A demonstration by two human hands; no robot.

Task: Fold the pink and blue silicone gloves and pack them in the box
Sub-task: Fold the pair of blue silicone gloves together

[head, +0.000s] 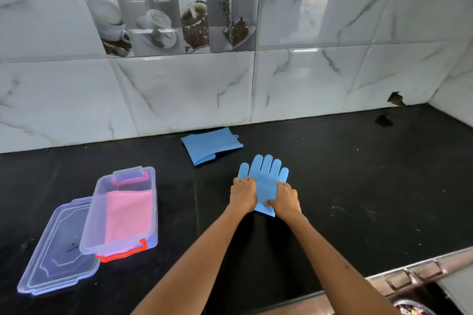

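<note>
Briefly, item 1: blue glove (265, 168), rubbery, flat on black counter (358, 173), well right of clear box (99, 202); fingers spread, pointing at wall. Faint mark on palm, too small to read. L hand (243, 193) gripped one side edge, fingers curled; R hand (285, 198) gripped the other, thumb near cuff. Item 2: folded glove (211, 145), right of box & beyond it. Box held pink cloth (128, 214); lid (56, 250) touching box's left side.

The left hand (243, 195), right hand (286, 199) and both forearms are bare.
</note>
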